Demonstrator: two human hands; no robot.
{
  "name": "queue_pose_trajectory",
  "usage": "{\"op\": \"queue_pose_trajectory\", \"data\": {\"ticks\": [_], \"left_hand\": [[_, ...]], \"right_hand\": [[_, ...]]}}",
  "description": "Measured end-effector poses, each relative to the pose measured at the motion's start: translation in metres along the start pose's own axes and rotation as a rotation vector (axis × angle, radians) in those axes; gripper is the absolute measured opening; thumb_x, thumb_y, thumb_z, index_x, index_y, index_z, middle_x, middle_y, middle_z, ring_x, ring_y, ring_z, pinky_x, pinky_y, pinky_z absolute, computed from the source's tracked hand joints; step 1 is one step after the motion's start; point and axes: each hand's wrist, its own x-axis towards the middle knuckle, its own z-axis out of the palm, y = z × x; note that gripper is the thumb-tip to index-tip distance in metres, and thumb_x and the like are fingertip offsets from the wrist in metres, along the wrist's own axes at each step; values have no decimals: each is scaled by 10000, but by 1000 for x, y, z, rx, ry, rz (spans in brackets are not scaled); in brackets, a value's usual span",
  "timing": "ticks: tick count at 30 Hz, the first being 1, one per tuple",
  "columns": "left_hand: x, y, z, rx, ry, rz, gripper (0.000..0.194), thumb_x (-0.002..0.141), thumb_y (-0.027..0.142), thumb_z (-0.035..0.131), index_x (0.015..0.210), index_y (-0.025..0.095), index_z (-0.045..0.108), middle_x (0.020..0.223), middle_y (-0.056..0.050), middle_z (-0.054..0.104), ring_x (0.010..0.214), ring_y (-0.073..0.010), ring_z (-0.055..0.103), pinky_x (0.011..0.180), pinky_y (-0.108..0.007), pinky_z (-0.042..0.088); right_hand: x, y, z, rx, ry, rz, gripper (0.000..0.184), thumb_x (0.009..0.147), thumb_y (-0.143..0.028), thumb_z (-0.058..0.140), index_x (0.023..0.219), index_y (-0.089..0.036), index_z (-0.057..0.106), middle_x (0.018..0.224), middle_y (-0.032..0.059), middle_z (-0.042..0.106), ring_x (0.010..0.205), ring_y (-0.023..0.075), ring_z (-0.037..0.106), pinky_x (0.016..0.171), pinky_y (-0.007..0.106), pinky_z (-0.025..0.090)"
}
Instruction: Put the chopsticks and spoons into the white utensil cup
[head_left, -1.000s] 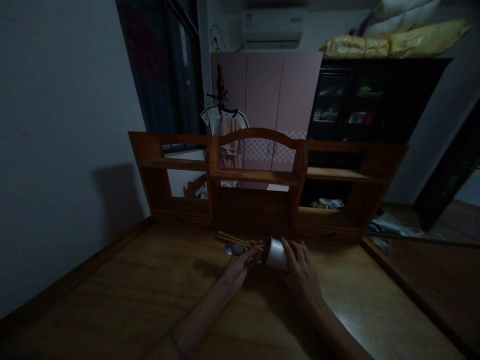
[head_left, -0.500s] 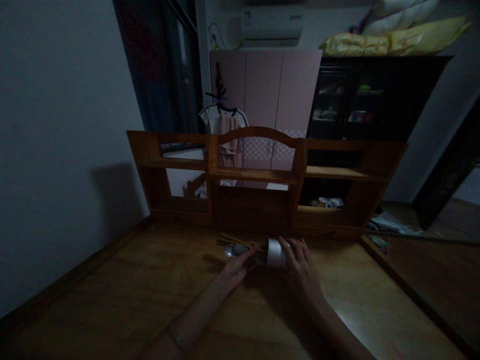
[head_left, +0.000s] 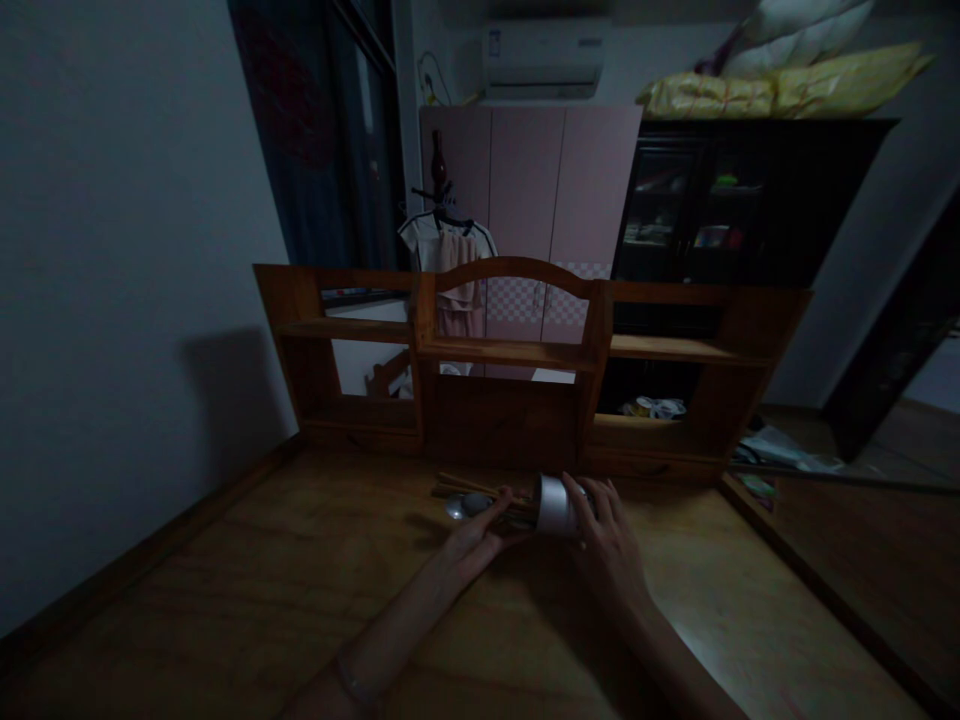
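Observation:
A shiny metal cup (head_left: 551, 503) lies on its side on the wooden desk (head_left: 300, 590), its mouth facing left. Wooden chopsticks (head_left: 469, 486) and a metal spoon (head_left: 459, 506) stick out of it to the left. My right hand (head_left: 607, 545) wraps round the cup's body from the right. My left hand (head_left: 480, 530) has its fingers closed over the chopsticks and spoon just outside the cup's mouth. The room is dim and fine detail is hard to see.
A wooden hutch with open shelves (head_left: 525, 350) stands along the desk's far edge, right behind the cup. A white wall (head_left: 127, 250) runs along the left. Behind are a pink wardrobe (head_left: 540, 190), a dark cabinet (head_left: 735, 200) and hanging clothes (head_left: 450, 260).
The cup and utensils stay in nearly the same spot. My left hand has closed a little more over the chopsticks and spoon. The view has shifted slightly.

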Motion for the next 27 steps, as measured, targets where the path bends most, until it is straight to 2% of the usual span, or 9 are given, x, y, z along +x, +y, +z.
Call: {"op": "queue_pose_trajectory", "data": {"ticks": [8,15,22,27], "left_hand": [[1,-1,-4,-95,6,2,170,804,194,719,951,130,662,1143,-120,673,1198,-297,560,1062,-536,434],[6,-5,-6,-101,39,11,162,807,145,706,954,112,648,1076,-122,697,1066,-284,642,1011,-548,472],[13,5,-9,-69,139,37,94,839,137,664,931,123,653,1041,-92,707,1027,-257,660,945,-460,541],[8,19,0,38,140,26,206,851,194,661,1012,65,658,1135,-152,679,1017,-248,664,859,-350,587]], "right_hand": [[1,1,-3,-6,22,14,863,672,30,497,1471,-248,326,1358,89,421,1288,306,366,1164,522,238],[2,3,-2,-12,23,37,843,680,30,505,1462,-241,345,1355,94,424,1310,316,337,1137,514,299],[2,5,-1,-2,35,56,838,687,9,529,1467,-230,336,1356,102,416,1326,328,307,1132,501,312],[0,3,3,55,25,58,884,660,16,534,1470,-266,322,1361,91,415,1323,338,312,1111,519,335]]}}
